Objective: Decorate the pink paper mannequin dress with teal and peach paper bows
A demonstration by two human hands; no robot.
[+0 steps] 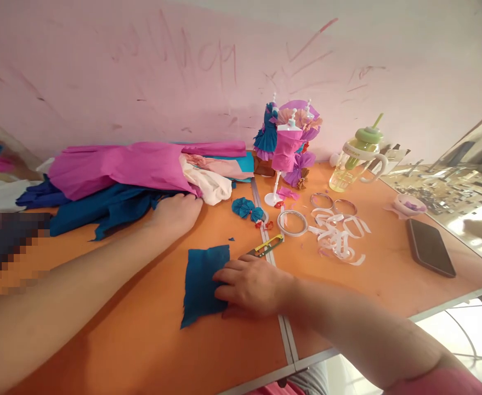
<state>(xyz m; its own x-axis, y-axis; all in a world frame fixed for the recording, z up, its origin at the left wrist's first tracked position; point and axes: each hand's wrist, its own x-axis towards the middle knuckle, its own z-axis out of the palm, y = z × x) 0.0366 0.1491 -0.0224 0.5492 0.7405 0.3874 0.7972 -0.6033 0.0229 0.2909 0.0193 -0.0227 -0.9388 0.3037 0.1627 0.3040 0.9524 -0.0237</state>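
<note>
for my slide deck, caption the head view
Right hand on a blue sheet, left hand at a pile of coloured material.

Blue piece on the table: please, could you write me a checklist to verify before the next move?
1. Blue piece spread out on the table: ok.
2. Right hand on the blue piece: ok, fingers over its right side.
3. Left hand on the blue piece: not ok, it is at the pink sheet.
4. Left hand's grip: cannot tell, fingertips hidden.
5. Yellow tool well away from right hand: not ok, close beside it.
6. Bottle upright: ok.
</note>
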